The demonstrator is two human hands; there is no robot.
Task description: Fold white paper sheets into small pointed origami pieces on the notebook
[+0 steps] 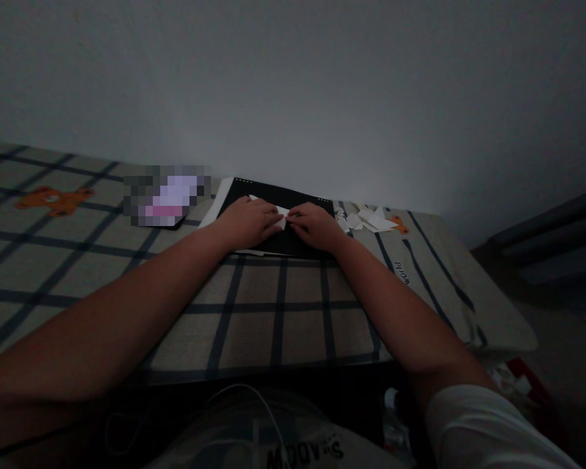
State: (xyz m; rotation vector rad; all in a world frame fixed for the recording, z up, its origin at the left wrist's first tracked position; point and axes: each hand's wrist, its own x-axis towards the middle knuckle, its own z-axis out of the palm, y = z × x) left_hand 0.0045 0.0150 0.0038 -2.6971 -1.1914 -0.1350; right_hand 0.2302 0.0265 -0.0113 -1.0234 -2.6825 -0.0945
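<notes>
A small piece of white paper (283,212) lies over a black sheet or folder (297,246) on the checked tablecloth. My left hand (250,223) rests on the paper's left part, its fingers bent together over it. From the right, my right hand (315,226) pinches the paper's right end, with its fingertips almost touching those of the left. Both hands hide much of the paper. Under the black sheet, white sheets (218,202) stick out at the left.
Folded white paper pieces (371,219) lie right of the black sheet. A phone with a blurred screen (173,198) is at the left on the tablecloth (303,286). The wall stands behind. Below the front edge are a bottle (394,417), a cable (261,397) and a red bin (534,384).
</notes>
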